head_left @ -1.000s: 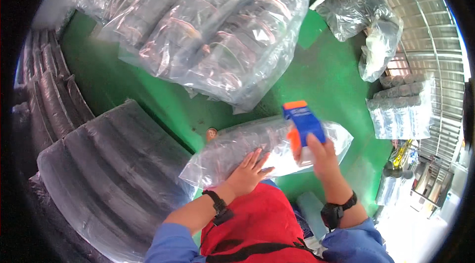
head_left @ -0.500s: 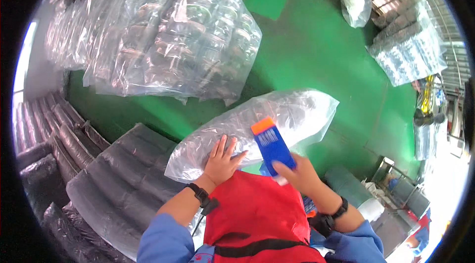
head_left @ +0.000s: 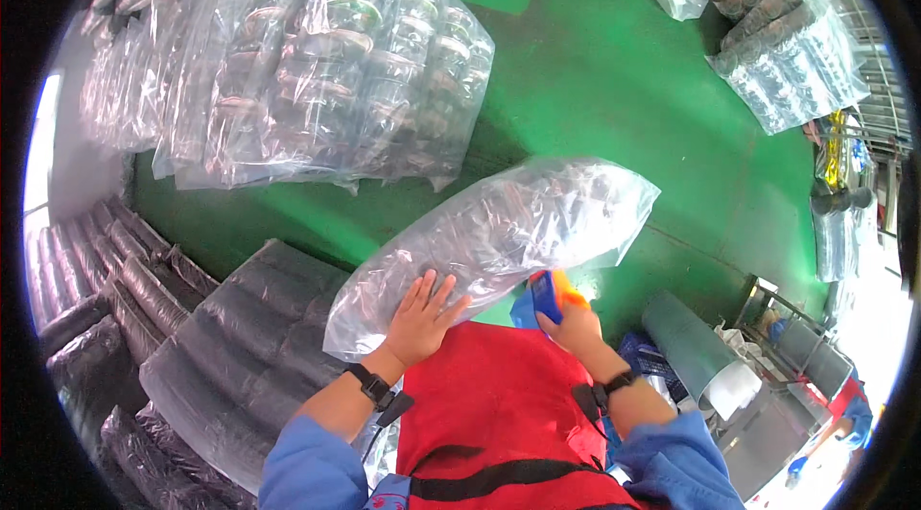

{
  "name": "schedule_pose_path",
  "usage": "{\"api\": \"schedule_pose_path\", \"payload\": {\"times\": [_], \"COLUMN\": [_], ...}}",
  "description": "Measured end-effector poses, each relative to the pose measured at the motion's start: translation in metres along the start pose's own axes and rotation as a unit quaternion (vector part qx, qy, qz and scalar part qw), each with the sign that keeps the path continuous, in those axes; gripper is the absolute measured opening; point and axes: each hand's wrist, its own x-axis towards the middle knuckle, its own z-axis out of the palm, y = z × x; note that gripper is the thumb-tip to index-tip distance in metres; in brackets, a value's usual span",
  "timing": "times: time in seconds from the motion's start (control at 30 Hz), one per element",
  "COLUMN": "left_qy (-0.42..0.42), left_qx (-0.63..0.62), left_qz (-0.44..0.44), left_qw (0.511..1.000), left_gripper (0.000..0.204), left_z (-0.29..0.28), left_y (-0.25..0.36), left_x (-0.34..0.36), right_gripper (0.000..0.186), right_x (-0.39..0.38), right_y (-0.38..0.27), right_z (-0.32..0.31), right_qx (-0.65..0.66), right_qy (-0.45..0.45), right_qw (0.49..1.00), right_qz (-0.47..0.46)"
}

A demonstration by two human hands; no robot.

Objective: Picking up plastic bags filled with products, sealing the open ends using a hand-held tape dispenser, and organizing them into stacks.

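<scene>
The left hand (head_left: 420, 326) lies spread on the plastic bag (head_left: 508, 222); the right hand (head_left: 578, 328) grips a blue-and-orange tool (head_left: 544, 296).

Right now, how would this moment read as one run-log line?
left hand: spread on clear plastic bag | right hand: gripping blue-and-orange tool by bag's near edge | left side: dark wrapped bundle

Bagged bundle (head_left: 523, 222) lies before the apron (head_left: 494, 395), running from near left to far right. Left hand (head_left: 418, 326) rests on its near-left part; right hand (head_left: 577, 328), with handheld tool (head_left: 544, 298), sits by its near edge. Wrapped rolls (head_left: 245, 347): left of bundle. Bagged stack (head_left: 331, 88): on floor (head_left: 600, 97), farther off, left. Thick roll (head_left: 686, 342): right of right hand. Wrapped stack (head_left: 791, 64): far right.
</scene>
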Motion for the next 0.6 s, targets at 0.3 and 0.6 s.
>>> {"api": "schedule_pose_path", "payload": {"times": [0.3, 0.6], "left_qy": [-0.076, -0.243], "left_qx": [0.045, -0.11], "left_qz": [0.08, 0.163], "left_qw": [0.993, 0.95], "left_gripper": [0.056, 0.061], "left_z": [-0.001, -0.037], "left_y": [-0.013, -0.038], "left_x": [-0.052, -0.087], "right_gripper": [0.056, 0.057], "right_x": [-0.046, -0.074], "right_y": [-0.01, 0.021], "right_z": [-0.019, -0.012], "right_qx": [0.019, -0.008], "right_qy": [0.012, 0.051], "right_qw": [0.998, 0.996], "right_qz": [0.063, 0.075]}}
